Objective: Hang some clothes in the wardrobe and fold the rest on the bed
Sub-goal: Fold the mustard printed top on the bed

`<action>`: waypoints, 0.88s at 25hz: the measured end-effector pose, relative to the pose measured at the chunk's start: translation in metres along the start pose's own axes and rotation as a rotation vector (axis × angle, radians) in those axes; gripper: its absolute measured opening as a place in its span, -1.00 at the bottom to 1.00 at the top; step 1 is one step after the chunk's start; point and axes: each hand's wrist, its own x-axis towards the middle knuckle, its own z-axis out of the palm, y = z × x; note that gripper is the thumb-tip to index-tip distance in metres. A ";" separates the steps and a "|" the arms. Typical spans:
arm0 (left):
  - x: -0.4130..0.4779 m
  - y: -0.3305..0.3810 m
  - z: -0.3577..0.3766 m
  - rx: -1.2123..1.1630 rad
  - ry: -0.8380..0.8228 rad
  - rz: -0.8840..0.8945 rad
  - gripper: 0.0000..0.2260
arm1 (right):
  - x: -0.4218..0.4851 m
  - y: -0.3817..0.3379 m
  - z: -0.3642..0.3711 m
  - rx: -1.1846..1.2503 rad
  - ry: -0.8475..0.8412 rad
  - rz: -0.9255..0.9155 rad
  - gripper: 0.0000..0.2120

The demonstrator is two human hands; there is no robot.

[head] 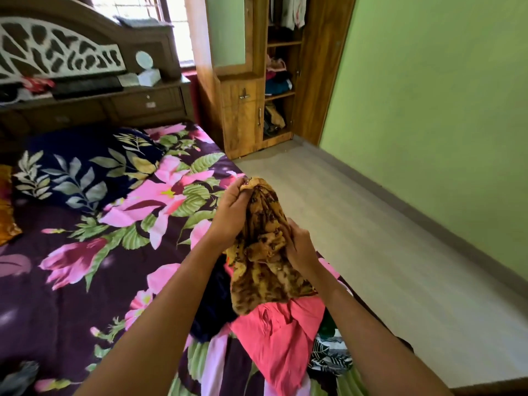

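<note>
A yellow garment with dark brown print [264, 250] hangs bunched between both hands above the bed's right edge. My left hand [233, 211] grips its top end; my right hand [300, 245] clutches its middle from the right. Under it on the bed [85, 281] lies a pile with a pink garment [277, 330], a dark blue garment [211, 307] and a black-and-white patterned piece [328, 358]. The wooden wardrobe [243, 115] stands at the far end, its right side open, showing hanging clothes [291, 10] and shelves of folded ones [277, 81].
The bed has a purple floral cover and a dark blue leaf-print pillow [83, 167]. A carved headboard [57, 52] with a cluttered shelf stands behind it. Grey floor [357, 224] runs between the bed and the green wall [443, 110] towards the wardrobe.
</note>
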 end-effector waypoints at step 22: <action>-0.214 0.206 -0.259 0.088 0.495 0.334 -0.76 | -0.038 -0.388 0.143 0.266 -0.559 -0.132 -0.38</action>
